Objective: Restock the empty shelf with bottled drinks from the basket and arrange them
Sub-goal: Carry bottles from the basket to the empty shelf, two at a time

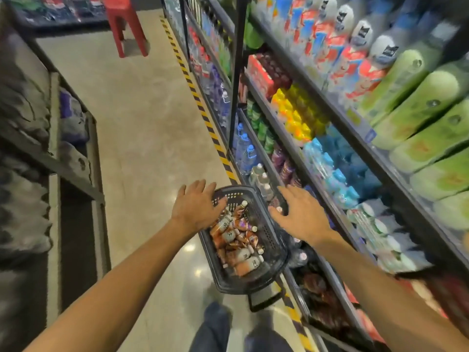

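We reach down with both bare arms stretched forward over a dark plastic basket (269,240) that sits on the floor (142,128), close against the foot of the drinks shelves (337,138) on our right. Our left hand (196,207) hovers palm-down at the basket's far left corner, fingers (195,188) straight and slightly spread, holding nothing. Our right hand (299,214) hangs palm-down over the basket's right edge, its fingers spread and loose — it grips nothing either. Inside the basket lies a jumbled heap of small bottles (237,240) with orange-and-white labels and white caps; we can count about eight, though the pile hides the true number. The basket's one handle (266,298) lies folded down at its near end. Farther along the aisle stands one red stool (124,24).
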`<state>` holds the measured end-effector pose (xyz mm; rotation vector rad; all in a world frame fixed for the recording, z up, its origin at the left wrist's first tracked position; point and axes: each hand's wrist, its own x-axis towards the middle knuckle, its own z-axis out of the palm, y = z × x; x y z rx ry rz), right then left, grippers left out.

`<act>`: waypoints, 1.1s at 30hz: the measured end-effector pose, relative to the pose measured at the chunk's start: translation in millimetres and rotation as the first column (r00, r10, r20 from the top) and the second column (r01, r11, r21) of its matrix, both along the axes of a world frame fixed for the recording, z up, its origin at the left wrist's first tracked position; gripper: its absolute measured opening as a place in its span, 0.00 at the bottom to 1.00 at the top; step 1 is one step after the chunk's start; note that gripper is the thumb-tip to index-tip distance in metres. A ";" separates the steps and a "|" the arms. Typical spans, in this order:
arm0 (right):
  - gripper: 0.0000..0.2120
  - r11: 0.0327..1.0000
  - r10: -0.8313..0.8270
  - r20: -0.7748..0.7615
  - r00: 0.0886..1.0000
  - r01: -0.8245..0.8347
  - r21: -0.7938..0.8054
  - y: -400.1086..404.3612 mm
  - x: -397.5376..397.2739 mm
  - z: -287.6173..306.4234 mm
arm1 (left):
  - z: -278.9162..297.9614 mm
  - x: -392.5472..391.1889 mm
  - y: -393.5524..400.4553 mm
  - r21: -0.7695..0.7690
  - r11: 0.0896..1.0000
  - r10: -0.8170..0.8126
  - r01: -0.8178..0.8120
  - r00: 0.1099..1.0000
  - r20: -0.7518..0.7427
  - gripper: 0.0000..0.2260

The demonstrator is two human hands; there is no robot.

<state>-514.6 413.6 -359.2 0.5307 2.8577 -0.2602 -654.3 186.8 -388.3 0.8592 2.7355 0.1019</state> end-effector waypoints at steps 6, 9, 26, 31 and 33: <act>0.29 0.997 -0.038 0.006 0.999 0.039 -0.068 19.3 -11.0 -87.6 | -83.1 -17.0 21.9 -0.082 0.997 0.006 0.004 0.992 0.125 0.32; 0.33 0.999 0.023 0.147 0.989 -0.017 -0.041 32.3 -23.6 -129.2 | -136.0 -21.3 33.6 -0.115 0.993 0.026 -0.007 0.986 0.164 0.33; 0.40 0.961 0.024 0.349 0.937 0.075 -0.266 62.6 -79.0 -507.3 | -502.5 -52.6 92.4 -0.270 0.962 0.061 0.050 0.919 0.390 0.35; 0.41 0.928 -0.070 0.302 0.951 0.173 -0.330 63.7 -93.7 -622.7 | -605.8 -48.6 103.3 -0.297 0.954 0.084 0.044 0.909 0.407 0.35; 0.41 0.933 -0.050 0.293 0.955 0.149 -0.328 65.0 -94.3 -658.8 | -636.6 -43.3 105.4 -0.288 0.955 0.058 0.072 0.906 0.419 0.34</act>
